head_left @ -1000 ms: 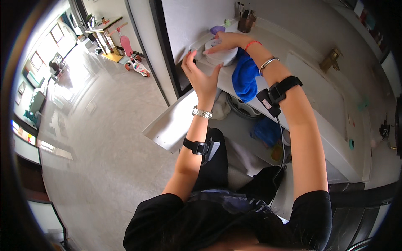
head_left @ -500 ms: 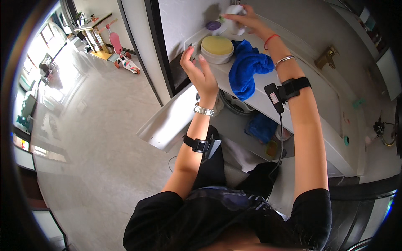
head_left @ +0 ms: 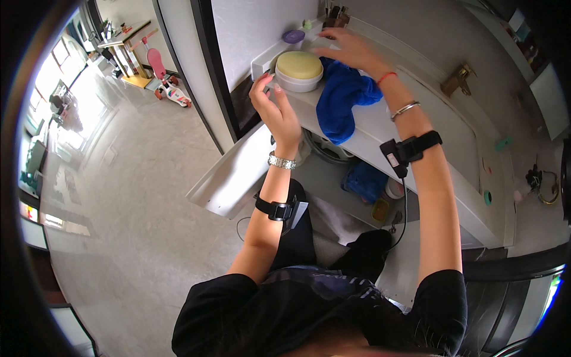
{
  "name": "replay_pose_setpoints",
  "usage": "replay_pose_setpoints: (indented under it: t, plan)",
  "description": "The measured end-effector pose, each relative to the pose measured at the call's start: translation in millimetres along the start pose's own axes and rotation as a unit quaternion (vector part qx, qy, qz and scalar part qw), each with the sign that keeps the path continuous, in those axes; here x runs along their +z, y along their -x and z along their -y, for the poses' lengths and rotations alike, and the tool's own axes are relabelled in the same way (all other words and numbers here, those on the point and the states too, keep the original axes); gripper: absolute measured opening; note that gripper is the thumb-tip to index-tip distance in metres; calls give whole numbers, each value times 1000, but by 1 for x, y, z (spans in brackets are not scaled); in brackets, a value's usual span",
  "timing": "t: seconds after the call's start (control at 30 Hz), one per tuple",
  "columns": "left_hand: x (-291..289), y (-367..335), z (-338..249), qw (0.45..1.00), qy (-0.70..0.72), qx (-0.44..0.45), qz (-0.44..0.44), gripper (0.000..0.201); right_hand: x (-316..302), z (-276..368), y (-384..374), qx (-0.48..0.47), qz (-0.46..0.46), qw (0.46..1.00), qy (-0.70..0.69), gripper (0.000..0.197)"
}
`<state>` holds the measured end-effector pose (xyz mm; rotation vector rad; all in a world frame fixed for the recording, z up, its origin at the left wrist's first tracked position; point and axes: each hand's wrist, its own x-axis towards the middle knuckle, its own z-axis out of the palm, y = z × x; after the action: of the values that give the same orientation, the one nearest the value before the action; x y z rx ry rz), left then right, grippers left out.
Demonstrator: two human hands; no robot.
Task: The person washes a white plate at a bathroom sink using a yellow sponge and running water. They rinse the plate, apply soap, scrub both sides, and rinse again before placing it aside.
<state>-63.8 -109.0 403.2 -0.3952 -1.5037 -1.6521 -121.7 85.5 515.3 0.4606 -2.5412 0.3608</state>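
My left hand is raised with fingers spread and nothing in it, close beside a round white tub with a yellow top. My right hand reaches over the white countertop; its thumb and fingers are apart and I see nothing gripped, though the palm side is hidden. Beneath and beside that hand lies a crumpled blue cloth. Beyond its fingertips stand a purple round object and a dark holder with several brushes.
Below the counter, an open white door or drawer front juts out at my left. The compartment holds a blue cloth and a small yellow container. A brass-coloured faucet sits at right. A pink scooter stands far left.
My right hand has come down and nearer, away from the white object it held; the brush holder now shows behind. My left hand keeps its pose. The whole view has shifted slightly.
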Motion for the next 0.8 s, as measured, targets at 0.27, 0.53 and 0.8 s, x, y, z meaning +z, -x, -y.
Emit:
replay_pose_setpoints:
  t: [0.27,0.53,0.8]
  plan:
    - [-20,-7,-2,998,-52,19,21,19,30,51,-17,-1,137,990,-31,54]
    - [-16,-5,-2,999,-29,8,14,18,7,61,-23,-60,-19,998,-13,35]
    - [-15,7,-10,998,-25,-55,25,18,-37,56,-28,-172,25,943,285,16]
